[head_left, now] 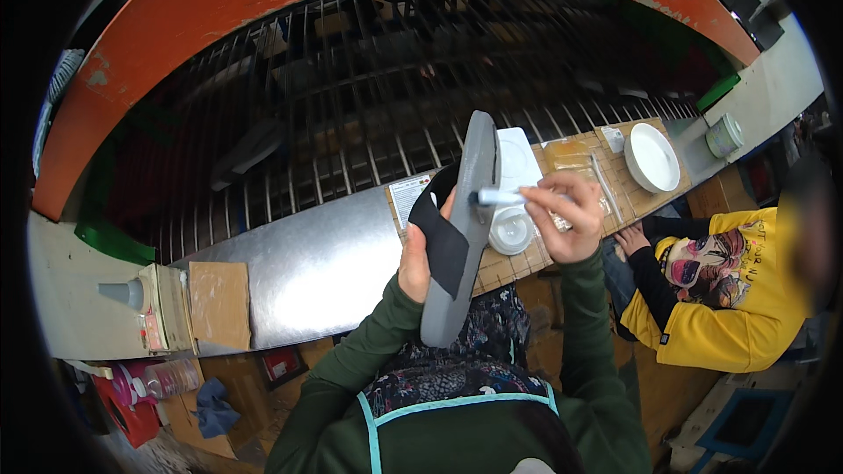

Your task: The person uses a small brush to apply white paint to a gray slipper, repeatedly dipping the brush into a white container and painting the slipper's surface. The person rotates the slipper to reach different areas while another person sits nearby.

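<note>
A slipper with a grey sole (452, 298) and a wide black strap (439, 250) is held up on its edge, in front of my body and above the metal worktop's near side. My left hand (415, 268) grips it by the strap, with some fingers reaching inside. My right hand (571, 219) pinches a short pale brush (502, 197) whose dark end is at the sole's side, apparently touching it. Beyond the brush are a small clear round tub (511, 232) and a flat white container (520, 156), both on a brown board.
A white bowl (652, 158) stands on the board's right part. Behind the metal worktop (307, 276) runs a rack of metal rods (351, 114), with another dark slipper lying there. A cardboard piece (219, 305) stands at left. A person in a yellow shirt (729, 298) sits close on my right.
</note>
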